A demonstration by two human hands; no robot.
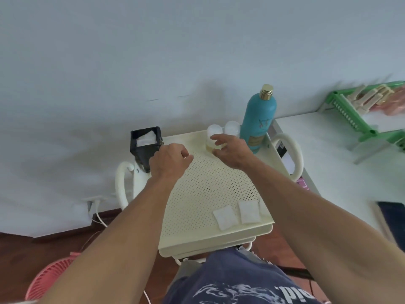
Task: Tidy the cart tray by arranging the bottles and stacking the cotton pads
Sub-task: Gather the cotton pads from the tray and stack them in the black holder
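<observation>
A cream perforated cart tray (208, 194) stands before me. At its far right corner a tall teal bottle (259, 119) with a gold cap stands upright. Beside it are two small clear bottles with white caps: one (214, 134) nearer the middle, the other (231, 127) next to the teal bottle. My right hand (232, 151) is right at the nearer small bottle, fingers apart around it; whether it grips is unclear. My left hand (171, 160) hovers over the tray's far left, fingers curled, nothing seen in it. Two white cotton pads (225, 217) (248, 211) lie flat near the front right edge.
A black holder (145, 142) with white pads inside hangs at the tray's far left corner. White cart handles (293, 154) stick out at both sides. To the right is a white table with a green rack (355, 113). A pink basket (50, 279) sits on the floor.
</observation>
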